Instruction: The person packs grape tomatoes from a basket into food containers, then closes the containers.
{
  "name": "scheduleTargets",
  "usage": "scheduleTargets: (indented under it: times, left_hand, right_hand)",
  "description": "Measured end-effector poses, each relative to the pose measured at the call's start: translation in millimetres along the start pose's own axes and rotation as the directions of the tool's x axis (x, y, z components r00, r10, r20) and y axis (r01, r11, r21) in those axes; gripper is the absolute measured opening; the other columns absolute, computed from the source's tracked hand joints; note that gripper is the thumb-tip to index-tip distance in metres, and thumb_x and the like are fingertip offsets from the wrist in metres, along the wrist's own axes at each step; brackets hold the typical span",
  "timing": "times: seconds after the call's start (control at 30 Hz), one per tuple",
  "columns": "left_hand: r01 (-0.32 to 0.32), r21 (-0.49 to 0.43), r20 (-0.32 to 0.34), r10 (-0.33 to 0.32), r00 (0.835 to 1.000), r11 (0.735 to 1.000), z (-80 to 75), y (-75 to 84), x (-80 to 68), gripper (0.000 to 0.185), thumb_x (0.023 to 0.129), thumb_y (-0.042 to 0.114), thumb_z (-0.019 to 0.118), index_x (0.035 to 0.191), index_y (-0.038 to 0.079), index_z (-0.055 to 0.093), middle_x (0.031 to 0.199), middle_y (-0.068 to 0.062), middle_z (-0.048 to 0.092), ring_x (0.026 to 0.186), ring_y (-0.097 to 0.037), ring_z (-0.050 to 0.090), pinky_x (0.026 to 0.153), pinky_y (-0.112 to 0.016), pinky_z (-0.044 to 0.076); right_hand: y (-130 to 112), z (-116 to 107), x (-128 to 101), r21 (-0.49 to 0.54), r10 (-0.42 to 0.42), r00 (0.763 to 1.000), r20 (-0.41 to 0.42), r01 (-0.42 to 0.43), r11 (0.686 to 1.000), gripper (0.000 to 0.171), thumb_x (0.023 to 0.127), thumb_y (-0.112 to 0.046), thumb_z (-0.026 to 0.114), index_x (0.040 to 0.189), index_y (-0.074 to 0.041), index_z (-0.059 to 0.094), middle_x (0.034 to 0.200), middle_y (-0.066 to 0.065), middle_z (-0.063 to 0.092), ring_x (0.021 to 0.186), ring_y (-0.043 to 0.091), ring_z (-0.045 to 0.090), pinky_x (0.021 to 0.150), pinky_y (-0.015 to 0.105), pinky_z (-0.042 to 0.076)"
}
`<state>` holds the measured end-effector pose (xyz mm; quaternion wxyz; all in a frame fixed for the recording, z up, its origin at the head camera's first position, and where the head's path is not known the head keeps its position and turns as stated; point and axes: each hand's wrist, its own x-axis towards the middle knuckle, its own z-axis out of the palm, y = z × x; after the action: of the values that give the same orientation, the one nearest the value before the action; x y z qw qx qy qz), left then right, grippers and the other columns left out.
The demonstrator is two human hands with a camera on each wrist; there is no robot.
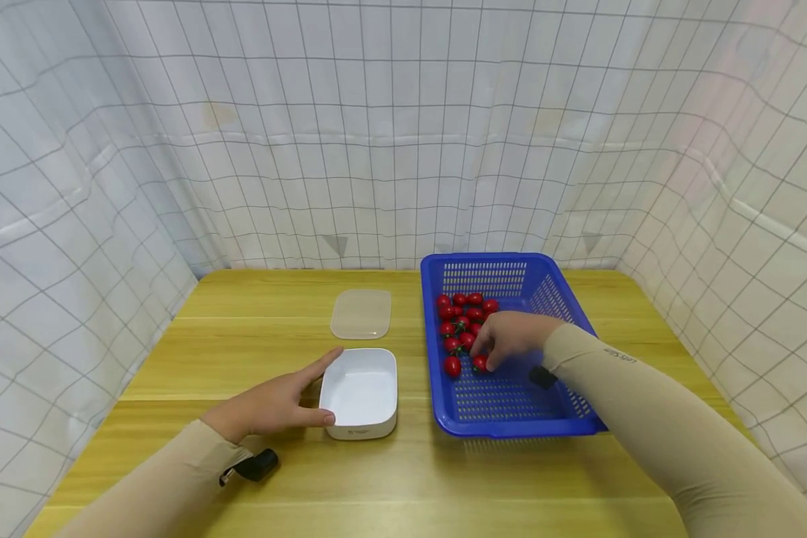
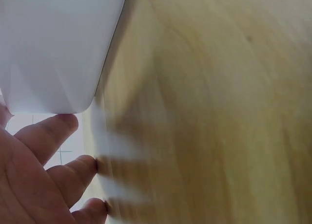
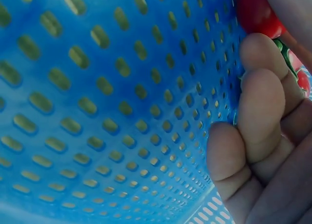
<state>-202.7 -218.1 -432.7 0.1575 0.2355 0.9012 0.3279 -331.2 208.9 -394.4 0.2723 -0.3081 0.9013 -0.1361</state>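
A white rectangular container (image 1: 363,392) stands empty on the wooden table (image 1: 255,329). My left hand (image 1: 282,400) rests against its left side, index finger straight along the edge and thumb touching the front corner. In the left wrist view the container (image 2: 53,44) sits just above my fingers (image 2: 48,136). My right hand (image 1: 507,340) reaches into a blue perforated basket (image 1: 511,415), and its curled fingers pinch one small red fruit (image 1: 479,363). Several more red fruits with green tops (image 1: 460,314) lie in a cluster behind it. The right wrist view shows my curled fingers (image 3: 263,117) beside the red fruit (image 3: 253,12) over the basket floor (image 3: 97,112).
A translucent lid (image 1: 361,314) lies flat on the table behind the white container. White grid-patterned curtains (image 1: 376,149) close off the table at the back and both sides. The basket stands at the right half of the table.
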Motion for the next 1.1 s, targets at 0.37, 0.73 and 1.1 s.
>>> scheduleTargets:
  times: [0.37, 0.73, 1.1]
  left_hand:
    - [-0.001, -0.067, -0.004, 0.001, 1.0, 0.998, 2.2, -6.8, 2.8, 0.109, 0.091, 0.049, 0.081, 0.171, 0.027, 0.011, 0.163, -0.02, 0.044, 0.147, -0.04, 0.047, 0.117, -0.064, 0.039]
    - [-0.011, -0.071, -0.011, 0.01, 1.0, 0.997, 3.4, -7.6, 3.8, 0.108, 0.091, 0.047, 0.081, 0.171, 0.02, 0.014, 0.161, -0.021, 0.046, 0.146, -0.041, 0.047, 0.117, -0.065, 0.039]
    - [-0.001, -0.06, -0.019, 0.0, 1.0, 0.998, 3.8, -5.5, 1.7, 0.108, 0.091, 0.049, 0.081, 0.171, 0.02, 0.015, 0.161, -0.023, 0.046, 0.145, -0.043, 0.048, 0.115, -0.065, 0.04]
  right_hand:
    - [-1.0, 1.5, 1.5, -0.034, -0.012, 1.0, 0.02, 0.012, 0.999, 0.029, 0.086, -0.016, 0.085, 0.114, -0.014, 0.082, 0.094, -0.007, 0.076, 0.088, 0.007, 0.066, 0.089, 0.031, 0.057]
    - [2.3, 5.6, 4.2, 0.006, 0.022, 0.998, 0.057, -0.022, 1.0, 0.028, 0.085, -0.014, 0.084, 0.112, -0.017, 0.08, 0.09, -0.006, 0.073, 0.076, 0.01, 0.065, 0.073, 0.026, 0.055]
    - [0.6, 4.8, 2.9, 0.048, 0.008, 0.997, 0.08, -0.012, 0.999, 0.034, 0.087, -0.014, 0.082, 0.12, -0.013, 0.079, 0.093, -0.004, 0.074, 0.072, 0.01, 0.065, 0.07, 0.025, 0.056]
